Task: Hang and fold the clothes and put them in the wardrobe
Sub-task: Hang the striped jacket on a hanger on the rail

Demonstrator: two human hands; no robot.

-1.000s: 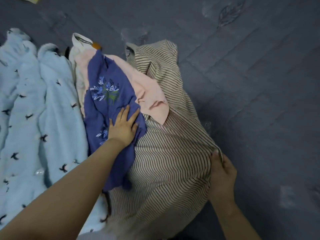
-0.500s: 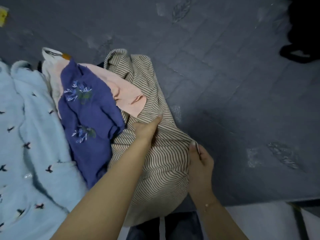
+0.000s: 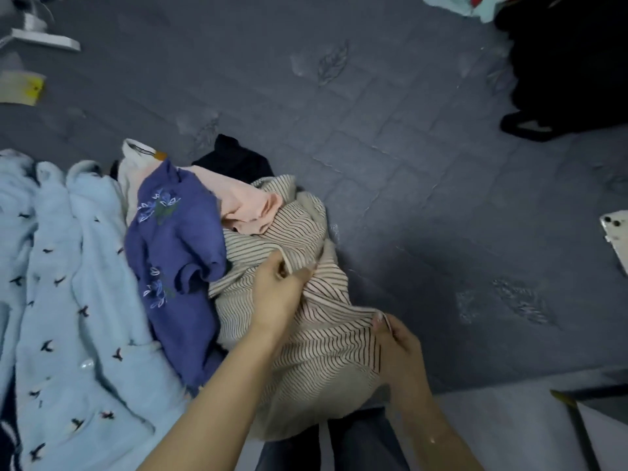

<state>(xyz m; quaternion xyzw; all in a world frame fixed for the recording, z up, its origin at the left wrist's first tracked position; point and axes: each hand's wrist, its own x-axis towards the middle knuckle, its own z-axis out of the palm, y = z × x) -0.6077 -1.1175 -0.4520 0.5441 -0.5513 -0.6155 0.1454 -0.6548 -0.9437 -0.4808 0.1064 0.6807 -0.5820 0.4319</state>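
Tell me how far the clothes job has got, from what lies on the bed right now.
Done: nothing looks folded or hung. In hand: the left hand and right hand both grip the striped top. Left: the blue top, pink garment, dark garment and fluffy light blue robe lie crumpled on the grey bed cover. No wardrobe or hanger is in view.

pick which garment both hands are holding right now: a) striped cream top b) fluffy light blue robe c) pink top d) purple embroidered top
a: the left hand and the right hand both pinch folds of the striped cream top; neither touches any other garment.
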